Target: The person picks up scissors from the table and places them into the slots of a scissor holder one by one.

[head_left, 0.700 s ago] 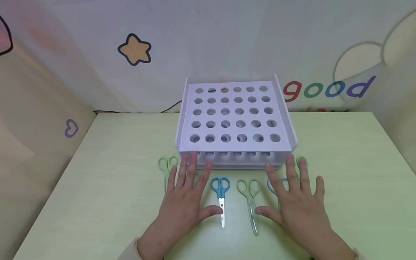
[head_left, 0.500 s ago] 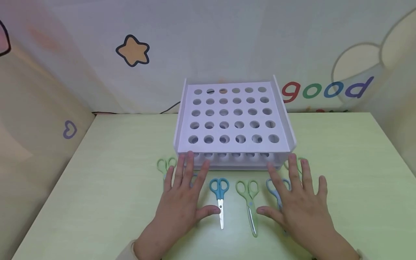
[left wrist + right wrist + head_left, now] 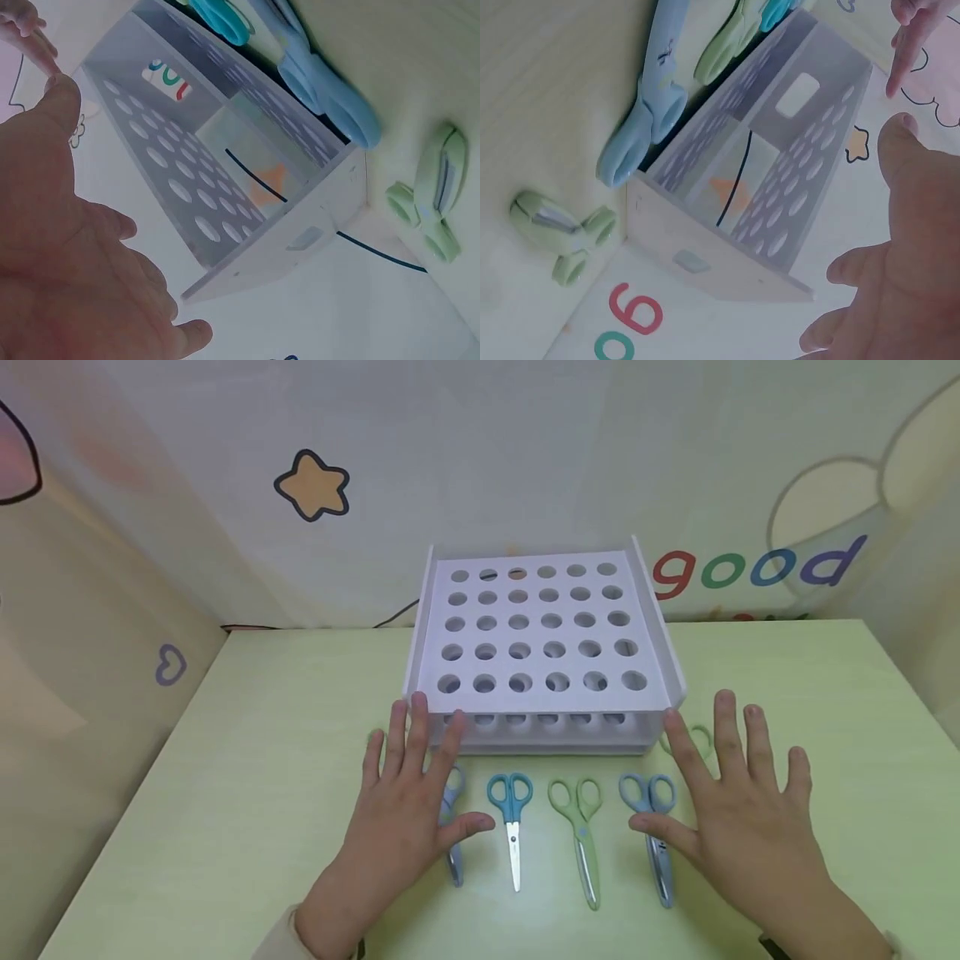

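The left hand [image 3: 393, 818] and the right hand [image 3: 757, 818] are both held palm down over the near part of the bench [image 3: 225, 777], fingers spread wide on each, thumbs pointing inward toward one another, nothing pinched by either. Between and beyond them, at the back of the bench, stands a white rack [image 3: 537, 666] whose sloping top panel has five rows of six round holes, with a raised wall along each side. In the head view the left fingertips overlap its front left corner and the right index fingertip comes close to its front right one; whether any of them touches it cannot be told. Along the front of the rack lie six pairs of scissors, handles toward it where the head view shows them. Teal scissors [image 3: 512, 814] with a bare metal blade and middle green scissors [image 3: 582, 832] lie in the gap between the hands. Left blue scissors [image 3: 455, 864] are partly covered by the left thumb, right blue scissors [image 3: 662, 872] are crossed by the right thumb in that view. Left green scissors [image 3: 430, 202], mostly hidden behind the left hand from above, and right green scissors [image 3: 555, 229] lie at the two ends. Behind hangs a printed backdrop with an orange star [image 3: 312, 485] and the word "good" [image 3: 759, 568].
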Demonstrator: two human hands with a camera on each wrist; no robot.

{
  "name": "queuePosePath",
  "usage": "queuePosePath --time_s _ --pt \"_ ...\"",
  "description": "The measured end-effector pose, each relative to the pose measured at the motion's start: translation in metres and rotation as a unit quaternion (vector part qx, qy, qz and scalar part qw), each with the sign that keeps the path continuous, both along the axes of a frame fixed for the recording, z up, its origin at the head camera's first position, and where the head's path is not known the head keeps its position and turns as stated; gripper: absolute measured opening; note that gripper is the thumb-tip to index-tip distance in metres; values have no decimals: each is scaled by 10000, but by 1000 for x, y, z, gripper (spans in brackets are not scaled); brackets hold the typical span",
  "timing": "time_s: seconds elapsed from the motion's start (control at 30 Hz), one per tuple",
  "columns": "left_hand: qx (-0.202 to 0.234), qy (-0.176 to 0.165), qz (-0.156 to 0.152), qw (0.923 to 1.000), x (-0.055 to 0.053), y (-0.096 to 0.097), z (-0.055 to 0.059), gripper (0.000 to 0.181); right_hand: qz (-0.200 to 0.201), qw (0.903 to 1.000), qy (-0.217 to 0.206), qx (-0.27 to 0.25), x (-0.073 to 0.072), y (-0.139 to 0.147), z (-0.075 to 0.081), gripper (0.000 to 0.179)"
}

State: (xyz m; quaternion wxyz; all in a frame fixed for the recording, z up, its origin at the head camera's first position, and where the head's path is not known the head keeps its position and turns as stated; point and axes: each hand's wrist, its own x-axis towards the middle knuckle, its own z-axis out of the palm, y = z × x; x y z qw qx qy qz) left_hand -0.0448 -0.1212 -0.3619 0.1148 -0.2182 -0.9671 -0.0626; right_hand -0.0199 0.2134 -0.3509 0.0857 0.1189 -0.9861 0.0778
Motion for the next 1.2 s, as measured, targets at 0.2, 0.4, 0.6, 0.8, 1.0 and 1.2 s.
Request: queuePosePath --time_s 0.2,0.4,0.6,0.8,1.0,1.2 --pt "11 66 -19 10000 -6 -1 4 113 -18 10000 -26 12 0 6 3 108" --pt "-52 -105 -2 9999 -15 -1 13 110 19 9998 199 46 -1 12 3 108" --pt "-33 -98 -12 9999 -23 -1 17 110 -14 9995 309 57 -3 16 4 108" --pt "-21 -8 -53 10000 -30 -1 19 109 -76 9997 243 59 -3 17 4 109" --pt "25 -14 -45 10000 -40 -4 23 111 -194 9995 232 102 -5 21 5 112" --pt "100 -137 -54 9998 -51 -7 27 114 -194 9994 285 12 -7 27 4 112"
